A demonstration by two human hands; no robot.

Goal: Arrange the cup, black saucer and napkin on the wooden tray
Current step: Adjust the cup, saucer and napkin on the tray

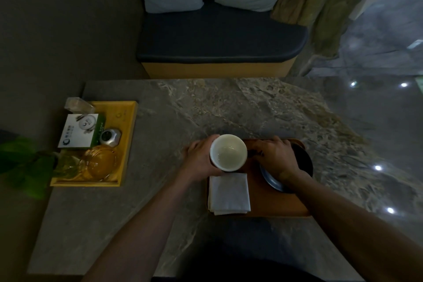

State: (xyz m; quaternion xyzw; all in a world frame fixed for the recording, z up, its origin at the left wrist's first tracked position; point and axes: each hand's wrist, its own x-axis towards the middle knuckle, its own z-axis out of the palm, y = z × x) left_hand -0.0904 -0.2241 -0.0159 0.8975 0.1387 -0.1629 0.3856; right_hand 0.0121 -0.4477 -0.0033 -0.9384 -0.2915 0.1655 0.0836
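A white cup [228, 152], empty and upright, is gripped from its left side by my left hand [199, 157] over the far left part of the wooden tray [263, 204]. A folded white napkin [229, 193] lies on the tray's near left part, just below the cup. The black saucer [304, 162] sits on the tray's right side. My right hand [275, 155] lies flat on the saucer with fingers spread, covering most of it; whether it grips the saucer is unclear.
A yellow tray [128, 121] at the table's left holds a white box, a small silver clock, glass pieces and a clear container. Green leaves [20, 162] reach in from the left edge. Beyond the stone table [229, 103] stands a cushioned bench [219, 39] with pillows.
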